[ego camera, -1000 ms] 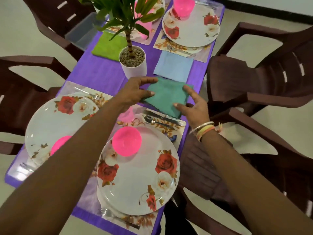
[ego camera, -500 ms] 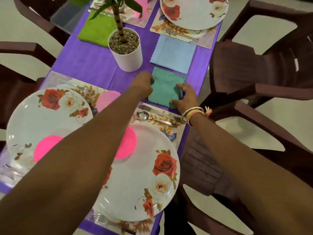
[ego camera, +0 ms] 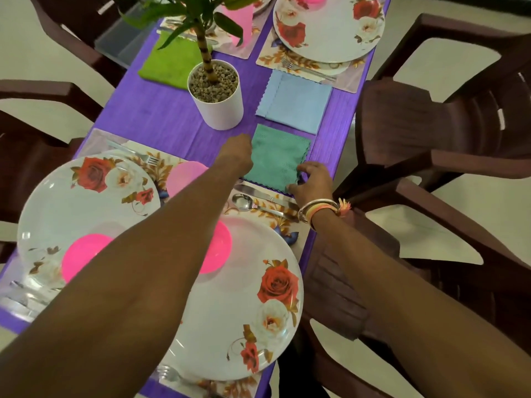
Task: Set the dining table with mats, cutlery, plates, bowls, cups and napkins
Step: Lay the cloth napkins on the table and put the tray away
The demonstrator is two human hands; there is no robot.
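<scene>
A teal napkin (ego camera: 277, 159) lies flat on the purple tablecloth (ego camera: 161, 116), just beyond the near place setting. My left hand (ego camera: 237, 152) is curled at the napkin's left edge, its fingertips hidden behind the knuckles. My right hand (ego camera: 311, 182) pinches the napkin's near right corner. Below the napkin, a knife (ego camera: 258, 192) and a spoon (ego camera: 247, 203) lie on a floral mat (ego camera: 283, 222). A rose-patterned plate (ego camera: 258, 311) holds a pink bowl (ego camera: 221, 248), partly covered by my left forearm.
A white plant pot (ego camera: 218, 107) stands close to the left of the napkin; a blue napkin (ego camera: 294, 100) lies just beyond it and a green napkin (ego camera: 169, 64) farther left. More plates (ego camera: 71, 202) (ego camera: 330, 30), a pink cup (ego camera: 184, 176) and brown chairs (ego camera: 431, 133) surround the table.
Both hands went from spread fingers on the teal napkin to curled grips at its edges. The napkin now lies flatter and squarer on the cloth.
</scene>
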